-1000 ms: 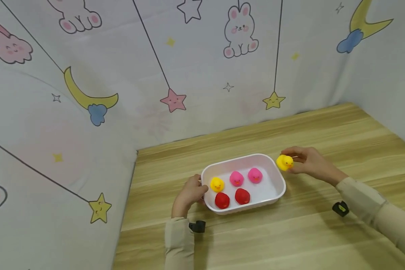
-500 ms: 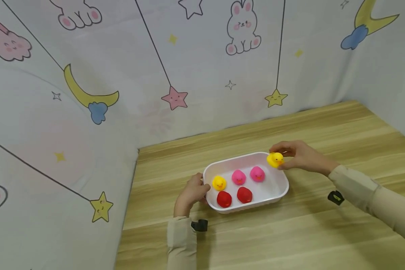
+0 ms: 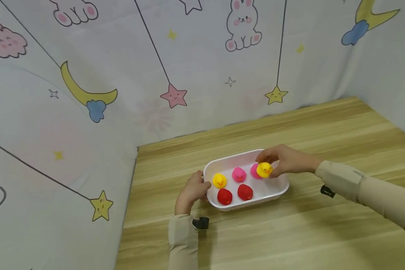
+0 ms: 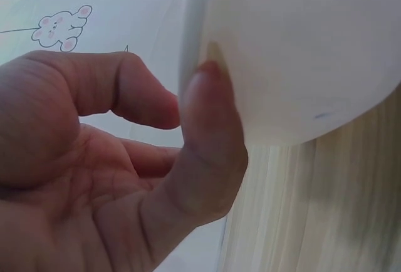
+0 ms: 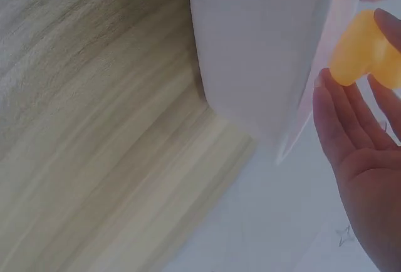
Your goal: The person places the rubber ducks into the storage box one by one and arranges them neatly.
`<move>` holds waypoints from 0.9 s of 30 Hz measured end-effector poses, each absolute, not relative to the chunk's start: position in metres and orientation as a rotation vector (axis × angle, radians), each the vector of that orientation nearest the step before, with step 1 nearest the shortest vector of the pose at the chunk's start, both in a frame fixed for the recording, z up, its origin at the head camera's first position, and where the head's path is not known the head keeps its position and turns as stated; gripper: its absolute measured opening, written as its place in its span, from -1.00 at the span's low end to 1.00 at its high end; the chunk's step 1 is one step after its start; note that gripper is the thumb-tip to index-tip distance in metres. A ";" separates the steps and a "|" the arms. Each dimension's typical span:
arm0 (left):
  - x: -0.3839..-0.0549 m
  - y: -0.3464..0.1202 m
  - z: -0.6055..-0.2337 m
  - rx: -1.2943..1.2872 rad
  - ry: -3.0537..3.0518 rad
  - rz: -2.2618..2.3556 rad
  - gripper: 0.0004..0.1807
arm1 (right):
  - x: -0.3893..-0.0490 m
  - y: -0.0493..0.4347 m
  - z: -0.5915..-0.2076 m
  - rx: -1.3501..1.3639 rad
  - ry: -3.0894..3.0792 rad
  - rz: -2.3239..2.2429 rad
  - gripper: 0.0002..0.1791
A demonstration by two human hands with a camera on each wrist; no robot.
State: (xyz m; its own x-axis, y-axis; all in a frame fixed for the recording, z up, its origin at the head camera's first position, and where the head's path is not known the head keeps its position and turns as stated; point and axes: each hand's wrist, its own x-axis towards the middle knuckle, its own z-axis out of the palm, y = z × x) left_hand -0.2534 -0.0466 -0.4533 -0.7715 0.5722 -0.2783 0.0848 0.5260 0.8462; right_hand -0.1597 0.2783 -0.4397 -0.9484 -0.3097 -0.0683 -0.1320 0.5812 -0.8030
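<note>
My right hand (image 3: pixel 287 160) pinches a yellow rubber duck (image 3: pixel 264 170) between thumb and fingers, over the right part of a white plastic tray (image 3: pixel 273 193). In the right wrist view the duck (image 5: pixel 360 49) shows orange above the tray's rim. My left hand (image 3: pixel 193 189) grips the tray's left end, thumb on the rim; the left wrist view shows the thumb (image 4: pixel 213 109) against the wall. Inside sit another yellow duck (image 3: pixel 219 180), a pink duck (image 3: pixel 239 174), a second pink duck (image 3: pixel 254 171) partly hidden behind the held one, and two red ducks (image 3: pixel 224 196).
The tray stands on a wood-grain table (image 3: pixel 256 240). White cloth walls (image 3: pixel 202 67) printed with rabbits, moons and stars rise behind the table and at both sides. A black wrist camera (image 3: pixel 201 223) sits by the left cuff, another (image 3: pixel 327 191) by the right.
My right hand has carried the yellow duck leftward, from beside the tray's right end to over its inside, now overlapping the right pink duck. The left hand keeps its grip on the tray.
</note>
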 end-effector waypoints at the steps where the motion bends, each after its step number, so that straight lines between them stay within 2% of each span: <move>1: -0.254 -0.047 -0.453 0.538 2.237 1.195 -0.53 | -0.161 0.276 -0.439 -0.403 2.612 -1.277 -0.44; 14: -0.254 -0.045 -0.453 0.545 2.246 1.227 -0.57 | -0.165 0.251 -0.445 -0.676 2.706 -0.670 -0.50; 20: -0.253 -0.044 -0.453 0.531 2.249 1.210 -0.56 | -0.161 0.247 -0.456 -0.905 2.815 -0.393 -0.57; 27: -0.251 -0.045 -0.453 0.518 2.269 1.171 -0.57 | -0.163 0.246 -0.466 -1.109 2.842 -0.311 -0.66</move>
State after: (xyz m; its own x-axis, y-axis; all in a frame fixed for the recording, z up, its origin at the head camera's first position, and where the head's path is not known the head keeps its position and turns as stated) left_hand -0.2510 -0.0455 -0.4528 -0.7863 0.5515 -0.2785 0.0925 0.5508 0.8295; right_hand -0.1625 0.2456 -0.4662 -0.7359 -0.6771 0.0033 -0.6619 0.7182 -0.2147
